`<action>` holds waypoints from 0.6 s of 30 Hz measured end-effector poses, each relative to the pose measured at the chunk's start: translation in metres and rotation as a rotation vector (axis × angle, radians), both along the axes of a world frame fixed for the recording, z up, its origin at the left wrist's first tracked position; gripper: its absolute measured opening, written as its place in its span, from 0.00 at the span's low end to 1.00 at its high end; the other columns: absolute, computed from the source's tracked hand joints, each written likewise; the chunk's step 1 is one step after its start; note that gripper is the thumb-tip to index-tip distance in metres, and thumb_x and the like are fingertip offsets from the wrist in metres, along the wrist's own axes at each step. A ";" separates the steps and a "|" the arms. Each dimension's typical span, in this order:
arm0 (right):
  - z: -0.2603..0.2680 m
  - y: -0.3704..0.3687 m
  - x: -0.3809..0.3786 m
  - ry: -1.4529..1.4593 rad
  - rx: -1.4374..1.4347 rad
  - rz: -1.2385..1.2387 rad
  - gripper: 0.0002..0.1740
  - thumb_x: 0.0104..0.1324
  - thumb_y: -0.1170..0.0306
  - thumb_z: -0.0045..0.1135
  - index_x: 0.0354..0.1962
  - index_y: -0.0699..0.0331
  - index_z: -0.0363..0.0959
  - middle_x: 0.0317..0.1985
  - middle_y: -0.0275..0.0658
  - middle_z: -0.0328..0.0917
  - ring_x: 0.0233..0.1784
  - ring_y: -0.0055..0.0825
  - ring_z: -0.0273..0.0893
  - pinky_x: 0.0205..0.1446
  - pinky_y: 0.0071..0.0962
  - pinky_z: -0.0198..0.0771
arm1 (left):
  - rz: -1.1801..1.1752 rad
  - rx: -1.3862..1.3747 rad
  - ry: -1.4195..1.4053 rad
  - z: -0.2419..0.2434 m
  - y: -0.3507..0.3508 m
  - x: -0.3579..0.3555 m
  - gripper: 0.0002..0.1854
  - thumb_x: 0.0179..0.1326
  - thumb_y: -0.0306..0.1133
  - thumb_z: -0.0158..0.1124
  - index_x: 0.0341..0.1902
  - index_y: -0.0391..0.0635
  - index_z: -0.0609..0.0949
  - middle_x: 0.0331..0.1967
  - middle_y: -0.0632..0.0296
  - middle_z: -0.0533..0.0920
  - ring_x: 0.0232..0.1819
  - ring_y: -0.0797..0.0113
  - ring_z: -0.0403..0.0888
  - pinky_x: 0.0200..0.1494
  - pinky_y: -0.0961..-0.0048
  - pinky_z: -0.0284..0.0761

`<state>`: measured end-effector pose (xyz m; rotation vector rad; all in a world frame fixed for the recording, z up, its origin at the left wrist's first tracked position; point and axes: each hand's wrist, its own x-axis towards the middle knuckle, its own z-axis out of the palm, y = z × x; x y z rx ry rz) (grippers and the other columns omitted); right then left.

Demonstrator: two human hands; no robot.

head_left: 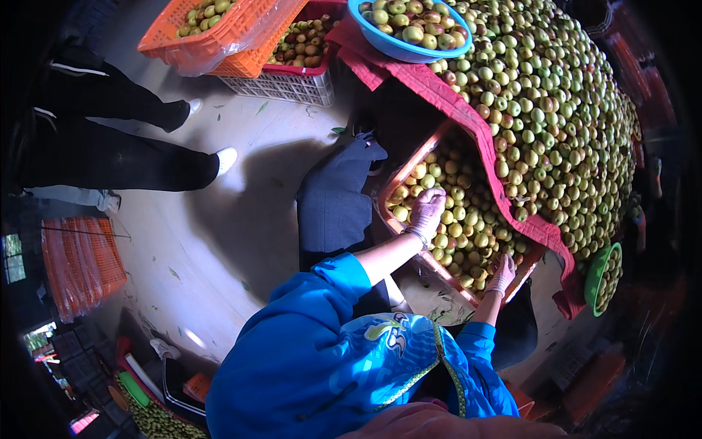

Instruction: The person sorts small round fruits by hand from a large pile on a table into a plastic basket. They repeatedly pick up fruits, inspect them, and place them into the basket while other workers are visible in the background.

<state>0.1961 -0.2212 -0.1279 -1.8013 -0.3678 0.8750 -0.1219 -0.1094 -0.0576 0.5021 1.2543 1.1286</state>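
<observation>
An orange crate (390, 219) lined with clear plastic stands before me, filled with green and reddish jujube-like fruits (470, 219). Over the crate's left part is my left hand (428, 211), in a thin pale glove, its fingers curled above the fruits; whether it holds one is hidden. My right hand (503, 273), gloved the same way, touches the fruits near the crate's lower right corner, fingers slightly bent; what lies under them cannot be made out. A red cloth (488, 148) runs along the crate's far edge, bordering a large heap of the same fruits (548, 126).
A blue basket of fruits (408, 52) rests at the heap's top left; a green basket (592, 280) is at right. Orange crates (186, 49) sit on a grey crate (279, 88). Another person's legs (126, 153) are at left, near more orange crates (82, 263).
</observation>
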 end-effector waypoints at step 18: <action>0.021 0.083 -0.086 -0.886 -0.306 0.406 0.34 0.62 0.50 0.59 0.62 0.54 0.67 0.67 0.50 0.62 0.65 0.50 0.65 0.66 0.45 0.63 | -0.052 0.195 0.204 -0.011 0.007 -0.027 0.10 0.64 0.38 0.57 0.38 0.47 0.82 0.31 0.60 0.83 0.35 0.63 0.81 0.41 0.66 0.75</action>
